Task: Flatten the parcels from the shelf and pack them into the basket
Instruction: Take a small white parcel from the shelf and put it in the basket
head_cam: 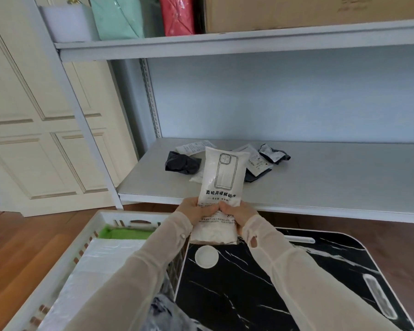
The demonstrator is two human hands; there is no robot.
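I hold a white padded parcel (221,177) printed with a phone-case outline upright in front of the lower shelf (332,177). My left hand (195,209) grips its left side and my right hand (237,211) grips its right side, both near its middle. Behind it on the shelf lie crumpled parcels: a black one (182,162), a white labelled one (258,161) and a small black-and-white one (274,154). The white basket (98,223) stands at the lower left on the floor, with a green parcel (122,234) and white parcels (105,259) lying flat inside.
A black marble-pattern lap table (261,283) sits below my hands, right of the basket. The upper shelf (225,41) carries a cardboard box (308,13), a red bag (177,15) and a mint bag (117,17). Cream panelled doors (34,127) stand to the left. The floor is wood.
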